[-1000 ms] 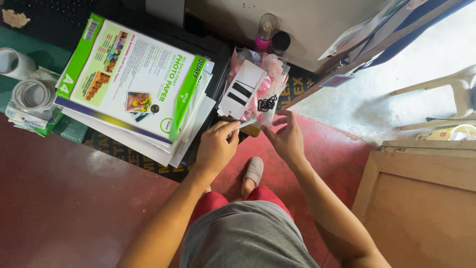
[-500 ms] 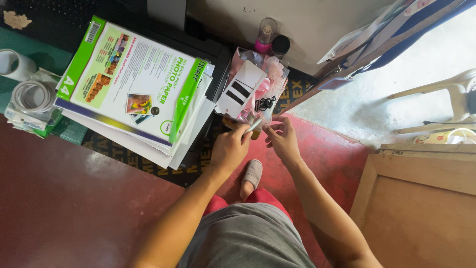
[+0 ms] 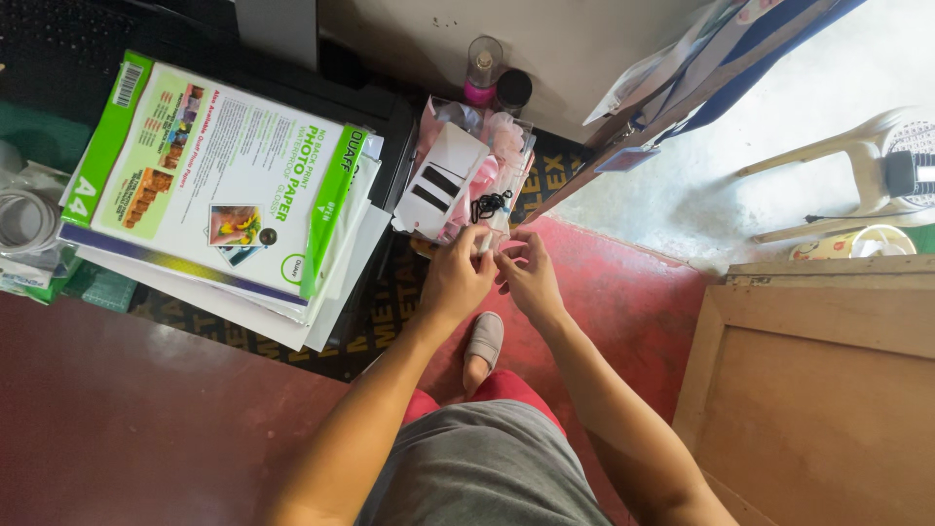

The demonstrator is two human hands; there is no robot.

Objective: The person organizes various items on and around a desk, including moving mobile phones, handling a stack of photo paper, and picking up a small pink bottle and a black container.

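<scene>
My left hand (image 3: 456, 281) is pinched on a small white item (image 3: 484, 241) at the near edge of a clear plastic box (image 3: 521, 136). My right hand (image 3: 529, 280) is right beside it, fingertips curled toward the same spot; whether it grips anything is unclear. The box holds pink things, a white card with black stripes (image 3: 440, 180) and a bundle of black elastic loops (image 3: 490, 206). Below my hands, my foot in a grey slipper (image 3: 483, 341) rests on the red floor.
A stack of photo paper packs (image 3: 219, 185) lies to the left on a black surface. A coil of white cable (image 3: 27, 219) is at the far left. Two small bottles (image 3: 483, 70) stand behind the box. A wooden panel (image 3: 828, 390) is at the right, with a plastic chair (image 3: 857, 161) beyond it.
Both hands have moved up to the near edge of the clear box and closed together; my left hand now pinches a small white item there.
</scene>
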